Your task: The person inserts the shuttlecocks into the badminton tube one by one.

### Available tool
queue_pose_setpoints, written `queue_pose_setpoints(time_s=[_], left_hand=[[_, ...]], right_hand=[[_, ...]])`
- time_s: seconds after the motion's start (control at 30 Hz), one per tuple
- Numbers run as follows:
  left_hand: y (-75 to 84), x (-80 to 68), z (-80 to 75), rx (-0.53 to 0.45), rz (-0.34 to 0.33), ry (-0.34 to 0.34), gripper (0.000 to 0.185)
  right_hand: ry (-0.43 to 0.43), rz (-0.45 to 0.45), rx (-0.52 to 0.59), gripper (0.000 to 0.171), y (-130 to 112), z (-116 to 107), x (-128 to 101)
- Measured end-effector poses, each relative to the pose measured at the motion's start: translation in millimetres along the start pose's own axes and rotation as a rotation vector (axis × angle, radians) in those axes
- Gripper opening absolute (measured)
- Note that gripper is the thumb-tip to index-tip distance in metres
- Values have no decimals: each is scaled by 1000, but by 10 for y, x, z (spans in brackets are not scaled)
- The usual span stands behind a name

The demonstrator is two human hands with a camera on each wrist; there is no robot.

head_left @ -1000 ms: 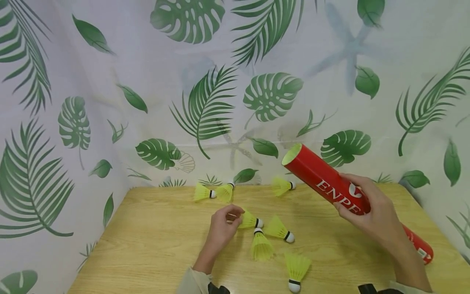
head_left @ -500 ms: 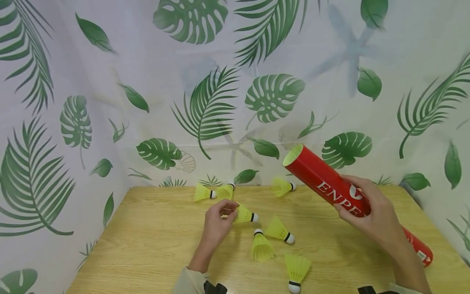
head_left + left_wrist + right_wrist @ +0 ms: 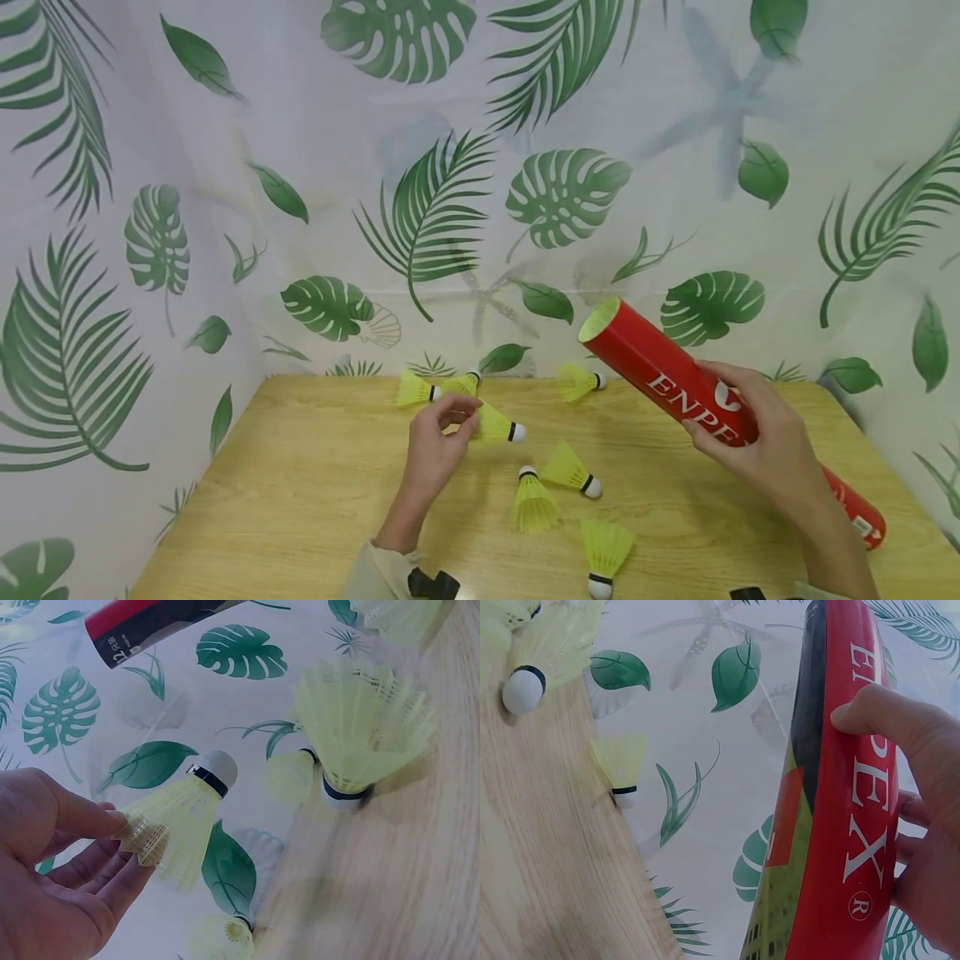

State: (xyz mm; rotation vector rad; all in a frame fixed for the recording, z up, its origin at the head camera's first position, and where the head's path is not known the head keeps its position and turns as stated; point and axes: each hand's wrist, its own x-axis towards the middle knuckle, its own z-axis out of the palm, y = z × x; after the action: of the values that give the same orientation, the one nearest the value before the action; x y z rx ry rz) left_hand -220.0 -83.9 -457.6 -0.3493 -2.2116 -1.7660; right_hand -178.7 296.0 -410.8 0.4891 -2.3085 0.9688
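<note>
My left hand [image 3: 438, 442] pinches a yellow shuttlecock [image 3: 497, 425] by its skirt, lifted a little above the wooden table [image 3: 315, 508]; its white cork points right toward the tube. In the left wrist view the thumb and fingers [image 3: 90, 825] hold the skirt of that shuttlecock [image 3: 180, 821]. My right hand [image 3: 772, 442] grips a long red tube [image 3: 675, 379] around its middle, tilted with the open mouth up and to the left. The right wrist view shows the red tube [image 3: 840, 825] with white lettering under my thumb.
Three yellow shuttlecocks [image 3: 555, 492] lie loose on the table in front of me. Three more [image 3: 577, 381] lie along the far edge by the leaf-print curtain [image 3: 480, 183], which encloses the back and both sides.
My left hand has lifted the shuttlecock off the table and moved it slightly up and away from the others. The right hand and tube have barely moved.
</note>
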Motion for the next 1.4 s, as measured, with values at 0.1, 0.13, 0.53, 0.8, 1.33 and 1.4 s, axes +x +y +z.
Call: queue_pose_setpoints(time_s=[0.1,0.13,0.53,0.8,1.33,1.4], left_hand=[[37,-2,-14,-8,7,4,17],[47,-2,-20,-13,11,6,17],[252,-7,-20,-119,36,23,16],[403,26,44,-218,89,84,16],[956,426,246,-307,278,131,15],[997,466,269,-313,297,127,15]], right_hand=[[-7,4,3,87,-12,5,-6],[-10,7,3,87,-17,6,-8],[-26,34,-1,87,-44,-42,2],[-28,35,4,87,-35,-38,1],[-64,24,10,89,-60,-2,5],[-72,27,9,88,-71,5,9]])
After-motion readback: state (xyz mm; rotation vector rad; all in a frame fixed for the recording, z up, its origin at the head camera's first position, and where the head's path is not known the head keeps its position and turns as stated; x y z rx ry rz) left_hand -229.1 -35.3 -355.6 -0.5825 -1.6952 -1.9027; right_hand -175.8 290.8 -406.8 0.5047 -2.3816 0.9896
